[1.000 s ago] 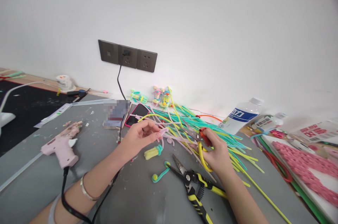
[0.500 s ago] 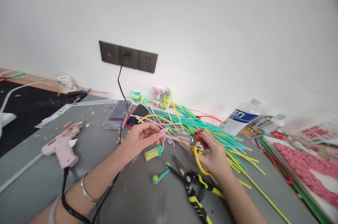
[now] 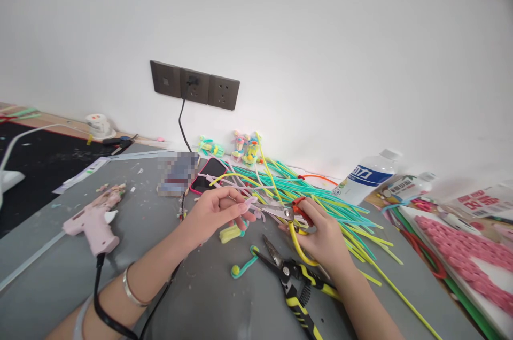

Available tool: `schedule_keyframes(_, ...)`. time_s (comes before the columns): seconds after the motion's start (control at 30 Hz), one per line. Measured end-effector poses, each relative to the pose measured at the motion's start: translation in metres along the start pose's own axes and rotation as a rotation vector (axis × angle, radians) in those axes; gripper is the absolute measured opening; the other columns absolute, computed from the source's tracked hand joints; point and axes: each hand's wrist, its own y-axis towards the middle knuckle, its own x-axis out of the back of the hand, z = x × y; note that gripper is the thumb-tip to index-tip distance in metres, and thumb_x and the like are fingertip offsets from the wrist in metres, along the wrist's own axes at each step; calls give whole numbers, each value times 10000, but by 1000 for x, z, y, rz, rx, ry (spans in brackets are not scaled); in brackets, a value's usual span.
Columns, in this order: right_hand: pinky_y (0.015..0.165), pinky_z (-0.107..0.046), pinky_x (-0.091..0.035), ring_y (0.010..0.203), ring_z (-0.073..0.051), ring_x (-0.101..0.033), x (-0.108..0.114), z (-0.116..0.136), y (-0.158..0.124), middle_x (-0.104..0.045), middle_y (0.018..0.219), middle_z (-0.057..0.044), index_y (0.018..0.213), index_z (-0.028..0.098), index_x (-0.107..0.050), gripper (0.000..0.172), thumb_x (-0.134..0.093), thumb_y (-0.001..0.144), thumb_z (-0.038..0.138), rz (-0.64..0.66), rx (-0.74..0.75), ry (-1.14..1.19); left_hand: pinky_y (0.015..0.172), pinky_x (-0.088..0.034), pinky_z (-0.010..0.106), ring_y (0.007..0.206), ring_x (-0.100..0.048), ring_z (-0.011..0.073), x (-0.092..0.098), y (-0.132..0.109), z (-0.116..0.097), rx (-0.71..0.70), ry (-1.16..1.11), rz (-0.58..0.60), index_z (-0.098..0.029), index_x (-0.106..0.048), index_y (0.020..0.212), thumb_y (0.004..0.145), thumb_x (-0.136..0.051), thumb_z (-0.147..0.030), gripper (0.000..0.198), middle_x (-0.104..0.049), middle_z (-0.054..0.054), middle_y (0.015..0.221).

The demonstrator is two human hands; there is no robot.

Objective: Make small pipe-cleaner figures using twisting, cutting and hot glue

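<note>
My left hand (image 3: 224, 213) pinches a small pale pink piece of pipe cleaner (image 3: 249, 202) between thumb and fingertips. In my right hand (image 3: 323, 230) is a pair of scissors (image 3: 289, 215) with orange and yellow handle loops; the blades point left, toward the pink piece. Just below my left fingers lies a bundled yellow and teal pipe-cleaner piece (image 3: 229, 233), partly covered by them. A teal strip with coiled ends (image 3: 243, 266) rests nearer to me. Black and yellow pruning shears (image 3: 286, 271) lie with blades spread beneath my right hand.
A large pile of teal and yellow pipe cleaners (image 3: 312, 185) spreads behind my hands. A pink glue gun (image 3: 96, 222) with a black cord lies left. Small pipe-cleaner figures (image 3: 245, 147) stand by the wall, near a phone (image 3: 208, 175). A white bottle (image 3: 368, 177) leans at right.
The scissors in my right hand have shifted slightly left, toward my left hand. The pink piece has turned a little in my left fingers, which have lowered over the yellow and teal piece.
</note>
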Motion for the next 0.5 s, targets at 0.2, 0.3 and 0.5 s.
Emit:
schedule_keyframes(0.2,565,-243,-420,650,-169,-568,0,0,0,-582,787,-17,821,236,-477,202,-655,815,332,-2,-3,-11,678,-531,285,636,-687,152,0,0,-1,3,-34,18,-163,-606,815,804,-747,-444,314,-797,99,840)
schedule_keyframes(0.3,560,-243,-421,670,-179,-587,0,0,0,-598,799,-25,826,240,-488,185,-655,805,316,-2,-12,-17,688,-533,293,653,-689,160,-1,-1,-2,-8,-37,17,-164,-603,817,800,-751,-454,327,-796,105,843)
schedule_keyframes(0.5,562,-245,-430,673,-181,-594,0,1,1,-614,812,-33,832,238,-494,178,-651,806,315,-9,-15,-11,709,-531,310,661,-694,170,-2,-1,-3,0,-48,23,-172,-561,784,776,-765,-485,373,-796,111,841)
